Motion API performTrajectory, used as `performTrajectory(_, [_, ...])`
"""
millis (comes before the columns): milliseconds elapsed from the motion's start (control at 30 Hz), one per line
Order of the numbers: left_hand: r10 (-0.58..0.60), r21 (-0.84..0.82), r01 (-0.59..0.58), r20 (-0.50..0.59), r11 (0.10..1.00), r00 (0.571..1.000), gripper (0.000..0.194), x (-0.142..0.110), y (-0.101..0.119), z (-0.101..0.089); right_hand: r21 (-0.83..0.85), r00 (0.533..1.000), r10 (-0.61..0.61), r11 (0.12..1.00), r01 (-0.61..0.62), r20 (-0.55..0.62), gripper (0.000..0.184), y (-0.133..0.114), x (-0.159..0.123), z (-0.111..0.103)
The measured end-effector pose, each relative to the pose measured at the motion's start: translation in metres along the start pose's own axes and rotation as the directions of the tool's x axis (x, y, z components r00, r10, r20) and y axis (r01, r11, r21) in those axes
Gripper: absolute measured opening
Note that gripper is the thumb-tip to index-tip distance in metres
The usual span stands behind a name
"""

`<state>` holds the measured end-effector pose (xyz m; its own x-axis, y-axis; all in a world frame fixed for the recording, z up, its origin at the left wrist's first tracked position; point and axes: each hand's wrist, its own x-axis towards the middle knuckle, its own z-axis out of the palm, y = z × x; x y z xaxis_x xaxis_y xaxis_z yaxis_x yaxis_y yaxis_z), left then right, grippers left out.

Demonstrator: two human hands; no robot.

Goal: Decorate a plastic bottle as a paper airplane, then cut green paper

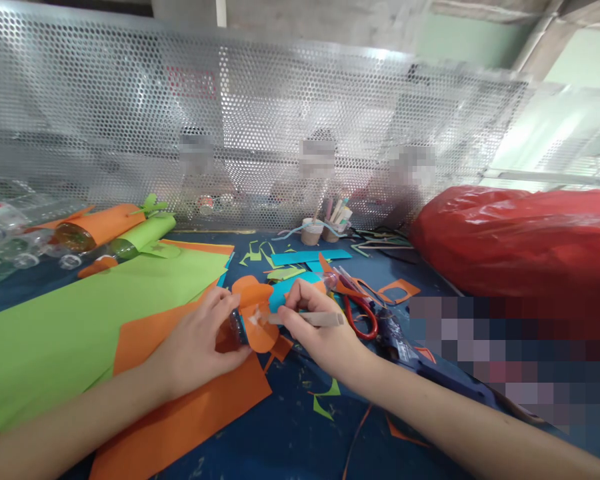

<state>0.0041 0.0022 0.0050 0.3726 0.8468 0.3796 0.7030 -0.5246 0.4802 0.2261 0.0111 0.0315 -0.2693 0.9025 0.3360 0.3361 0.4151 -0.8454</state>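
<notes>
- Wrapped btl [237,327]: just below view centre, twd 6–7 o'c, lying on its side on the dk blue table [300,427]; neck end pts approx 2 o'c.
- L hand [207,340]: curled round the clear base end, fingers above, thumb below; looks like a steadying grasp, though contact under the paper is hidden.
- R hand [317,327]: pinching a grey pen [327,319], tip twd 9 o'c at the orange lobed piece [263,337]; can't tell if it's touching.
- Handling: prob. v. light, thin-walled plastic, springy, will dent if squeezed; round, so apt to roll. Bare plastic prob. slick, paper grippier.
- Best hold: base end, loose fingers, off the lobes; those look like thin card, easily creased or torn.
- Materials: smooth matte blue paper sleeve [285,290] round the body; rounded orange lobes w/ a small whitish patch; pointed orange bits near the neck.
- Around btl: flat orange sheet [180,420] at 7–8 o'c, lime sheets [80,333] at 9, red-handled scissors [375,327] at 3, crumpled glossy red bag [520,240] at 2.
</notes>
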Motion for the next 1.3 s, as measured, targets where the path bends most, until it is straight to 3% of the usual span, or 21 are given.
performTrajectory(1300, [0.035,0.002,-0.035,-0.037,0.999,0.999,0.032,0.0001,0.0012,0.0003,-0.029,1.0,0.009,1.0,-0.009,0.005,0.019,0.001,0.0002,-0.0007])
